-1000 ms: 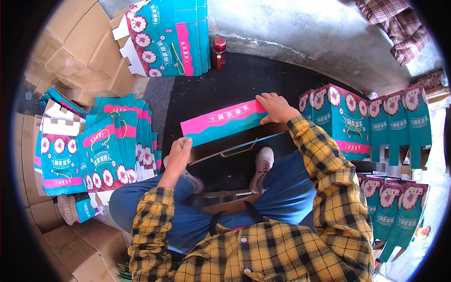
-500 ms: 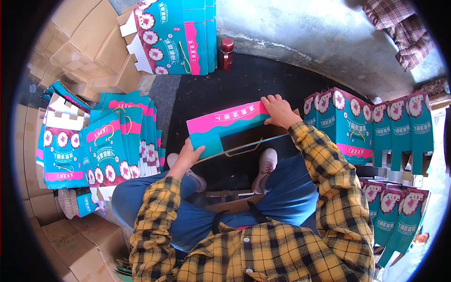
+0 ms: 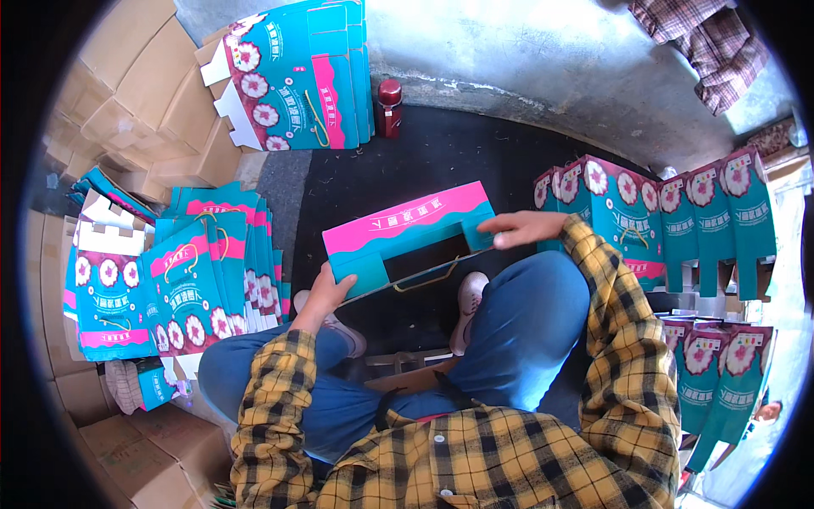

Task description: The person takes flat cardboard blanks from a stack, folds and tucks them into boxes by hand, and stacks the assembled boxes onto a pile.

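A teal and pink cardboard gift box (image 3: pixel 407 222) is held out in front of me above my knees, its slot-like opening facing up. My left hand (image 3: pixel 325 294) grips its near left corner, thumb on the teal flap. At the right end my right hand (image 3: pixel 527 230) lies with fingers stretched out, touching or just over the small teal flap (image 3: pixel 480 237) there. A yellow cord handle (image 3: pixel 428 277) hangs along the near side. The inside of the box is dark.
Flat printed cartons (image 3: pixel 182 288) lie stacked at left, and more (image 3: pixel 292 81) lean at the far wall beside a red flask (image 3: pixel 389 109). Folded boxes (image 3: pixel 623 212) stand in rows at right. Brown cartons (image 3: pixel 140 93) fill the left edge.
My right hand has left the box's far right corner and come nearer, to the right end, where a teal flap now shows folded across. The left hand keeps its grip.
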{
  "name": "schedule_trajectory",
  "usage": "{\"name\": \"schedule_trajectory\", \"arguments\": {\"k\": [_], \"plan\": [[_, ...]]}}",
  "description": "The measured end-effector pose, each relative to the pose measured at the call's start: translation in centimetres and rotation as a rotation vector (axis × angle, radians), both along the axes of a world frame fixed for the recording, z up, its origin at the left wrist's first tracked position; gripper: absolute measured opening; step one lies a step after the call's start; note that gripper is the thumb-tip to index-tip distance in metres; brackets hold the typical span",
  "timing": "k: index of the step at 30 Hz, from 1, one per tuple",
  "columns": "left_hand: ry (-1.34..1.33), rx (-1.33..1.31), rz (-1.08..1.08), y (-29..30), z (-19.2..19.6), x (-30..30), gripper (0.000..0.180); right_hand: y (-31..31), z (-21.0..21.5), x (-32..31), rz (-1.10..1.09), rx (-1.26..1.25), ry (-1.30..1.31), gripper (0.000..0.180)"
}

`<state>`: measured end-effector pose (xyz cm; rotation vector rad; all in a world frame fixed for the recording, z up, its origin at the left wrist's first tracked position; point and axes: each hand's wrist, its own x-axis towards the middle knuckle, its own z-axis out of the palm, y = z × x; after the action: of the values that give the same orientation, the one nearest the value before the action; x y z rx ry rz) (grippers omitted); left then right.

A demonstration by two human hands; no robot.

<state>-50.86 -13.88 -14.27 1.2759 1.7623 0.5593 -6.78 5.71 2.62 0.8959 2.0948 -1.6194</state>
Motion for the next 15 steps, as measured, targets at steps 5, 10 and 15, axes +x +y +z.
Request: {"name": "schedule_trajectory", "arguments": {"k": [5,10,15], "plan": [[-0.066,0.033,-0.013,0.4,0.3,0.2,0.073,-1.3,-2.0,-0.3,0.125,0.306,-0.053,0.088],[-0.433,-0.393,0.336,0.2,3.3,1.0,0.095,0.1,-3.5,-0.8,-0.105,0.471,-0.165,0.087],[-0.605,-0.429,0.364,0.4,5.4,2.6,0.112,-0.6,-7.2,-1.4,-0.526,0.901,-0.251,0.090]]}}
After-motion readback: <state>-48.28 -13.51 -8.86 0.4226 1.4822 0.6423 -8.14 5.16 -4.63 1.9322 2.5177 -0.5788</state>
